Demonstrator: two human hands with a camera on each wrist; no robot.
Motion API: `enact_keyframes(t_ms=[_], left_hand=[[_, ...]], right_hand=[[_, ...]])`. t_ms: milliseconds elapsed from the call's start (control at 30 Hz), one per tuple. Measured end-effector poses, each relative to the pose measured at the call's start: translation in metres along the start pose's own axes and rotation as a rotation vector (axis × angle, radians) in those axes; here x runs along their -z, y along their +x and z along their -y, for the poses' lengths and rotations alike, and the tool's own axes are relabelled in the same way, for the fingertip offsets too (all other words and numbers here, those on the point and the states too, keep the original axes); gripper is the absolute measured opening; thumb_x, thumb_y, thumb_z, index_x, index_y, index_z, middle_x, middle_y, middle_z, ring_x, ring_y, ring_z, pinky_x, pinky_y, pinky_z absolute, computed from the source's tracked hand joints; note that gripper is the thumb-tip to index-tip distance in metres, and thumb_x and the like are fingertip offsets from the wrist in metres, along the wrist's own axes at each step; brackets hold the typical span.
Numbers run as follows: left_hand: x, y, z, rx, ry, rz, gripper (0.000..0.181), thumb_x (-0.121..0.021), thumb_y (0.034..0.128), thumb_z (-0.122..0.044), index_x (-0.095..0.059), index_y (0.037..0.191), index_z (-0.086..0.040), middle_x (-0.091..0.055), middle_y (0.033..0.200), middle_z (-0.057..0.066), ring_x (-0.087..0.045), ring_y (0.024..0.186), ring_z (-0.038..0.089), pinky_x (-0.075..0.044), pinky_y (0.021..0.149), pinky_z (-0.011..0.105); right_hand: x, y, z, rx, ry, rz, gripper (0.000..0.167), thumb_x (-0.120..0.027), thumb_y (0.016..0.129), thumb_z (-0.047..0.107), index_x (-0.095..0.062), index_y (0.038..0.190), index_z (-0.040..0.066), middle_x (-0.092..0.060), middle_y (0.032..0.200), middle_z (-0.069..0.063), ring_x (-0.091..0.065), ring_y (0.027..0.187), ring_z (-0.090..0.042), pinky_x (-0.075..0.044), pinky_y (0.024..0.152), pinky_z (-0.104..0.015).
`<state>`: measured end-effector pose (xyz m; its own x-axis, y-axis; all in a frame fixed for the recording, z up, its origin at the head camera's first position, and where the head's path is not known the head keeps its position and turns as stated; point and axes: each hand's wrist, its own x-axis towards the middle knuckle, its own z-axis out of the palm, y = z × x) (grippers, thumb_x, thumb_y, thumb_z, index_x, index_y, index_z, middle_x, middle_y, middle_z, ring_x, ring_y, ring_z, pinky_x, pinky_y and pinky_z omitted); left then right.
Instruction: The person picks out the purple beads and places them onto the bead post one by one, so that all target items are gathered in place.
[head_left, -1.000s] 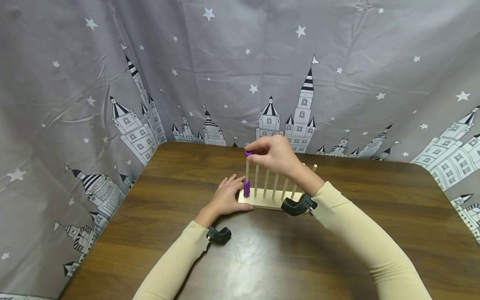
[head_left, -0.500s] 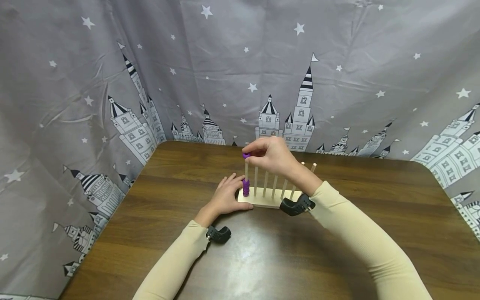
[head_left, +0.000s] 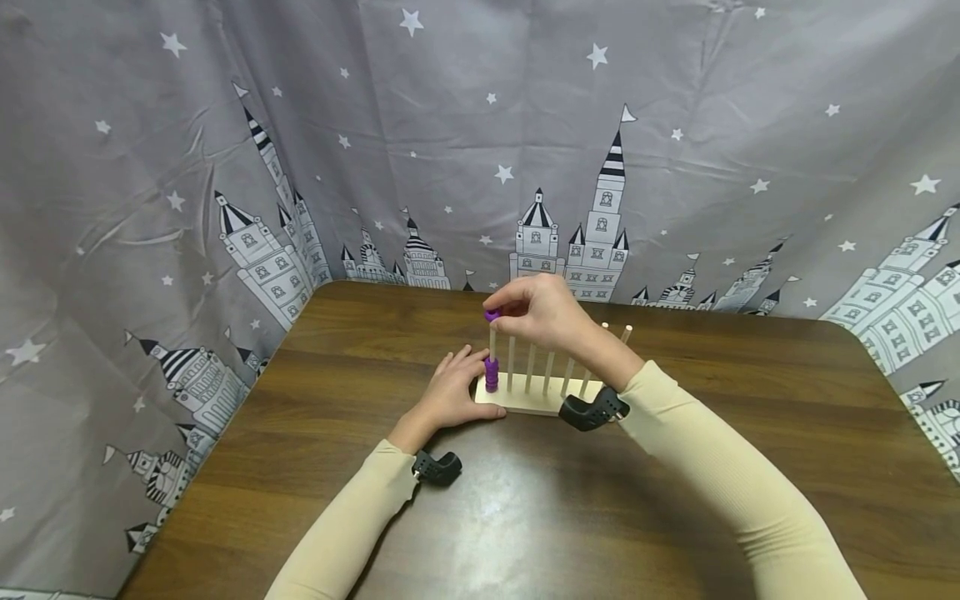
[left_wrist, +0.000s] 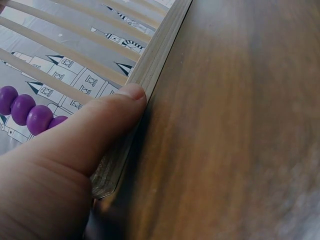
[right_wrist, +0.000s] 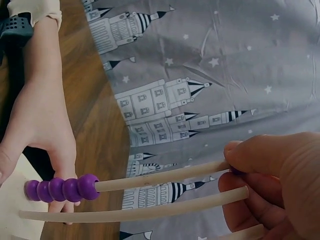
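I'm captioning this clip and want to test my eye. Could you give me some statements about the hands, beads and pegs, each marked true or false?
1. The right hand pinches a bead. True.
2. The left hand hovers clear of the base. False: its thumb rests against the base's edge.
3. The stack on the end peg has five beads. True.
4. The next peg carries beads. False: that peg is bare.
5. All beads in view are purple. True.

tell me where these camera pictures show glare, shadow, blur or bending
Head view: glare whitens part of the brown wooden table, with shadow beside the cream right sleeve; left wrist view: that table blurs toward the lower right, dark shadow along the pale wooden base; right wrist view: slim pale wooden pegs look bowed, probably lens distortion.
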<state>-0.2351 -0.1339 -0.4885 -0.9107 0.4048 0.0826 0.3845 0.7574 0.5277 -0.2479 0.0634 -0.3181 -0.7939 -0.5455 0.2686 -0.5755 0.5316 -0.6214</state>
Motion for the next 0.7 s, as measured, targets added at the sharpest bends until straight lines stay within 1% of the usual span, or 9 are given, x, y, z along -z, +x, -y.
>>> enact_keyframes(t_ms=[167,367,600,700], left_hand=[[-0.0001,0.0001,0.0003,0.003,-0.001,0.005,0.083,-0.084,0.0723,-0.051,-0.06,0.14,-0.009,-0.045,0.16,0.012,-0.025,0.156,0.039,-0.013,0.129,0.06],[0.0003,0.0004,0.0004,0.0,0.006,0.006,0.083,-0.084,0.0726,-0.051,-0.06,0.141,-0.009,-0.045,0.16,0.012,-0.025,0.156,0.04,-0.013,0.129,0.06],[0.0002,0.0002,0.0002,-0.001,0.005,0.005,0.078,-0.084,0.0727,-0.051,-0.063,0.136,-0.011,-0.045,0.16,0.012,-0.025,0.156,0.04,-0.013,0.129,0.06],[-0.0001,-0.0002,0.0005,-0.002,0.002,0.004,0.076,-0.084,0.0726,-0.05,-0.064,0.134,-0.011,-0.045,0.16,0.012,-0.025,0.156,0.04,-0.013,0.129,0.061]], right_hand=[[0.0008,-0.0001,0.0011,-0.016,-0.018,0.029,0.023,-0.079,0.084,0.007,-0.079,0.107,0.005,-0.079,0.106,-0.012,-0.077,0.09,-0.023,-0.063,0.078,-0.026],[0.0016,0.0011,0.0008,-0.01,-0.048,0.059,0.024,-0.078,0.085,0.006,-0.078,0.109,0.004,-0.08,0.105,-0.012,-0.078,0.09,-0.023,-0.063,0.077,-0.027],[0.0016,0.001,0.0002,-0.026,-0.037,0.078,0.026,-0.078,0.085,0.007,-0.077,0.11,0.002,-0.08,0.104,-0.012,-0.078,0.088,-0.023,-0.063,0.073,-0.025],[0.0015,0.0012,-0.0005,-0.02,-0.031,0.079,0.027,-0.079,0.084,0.006,-0.077,0.11,0.002,-0.08,0.103,-0.013,-0.078,0.088,-0.023,-0.063,0.074,-0.026]])
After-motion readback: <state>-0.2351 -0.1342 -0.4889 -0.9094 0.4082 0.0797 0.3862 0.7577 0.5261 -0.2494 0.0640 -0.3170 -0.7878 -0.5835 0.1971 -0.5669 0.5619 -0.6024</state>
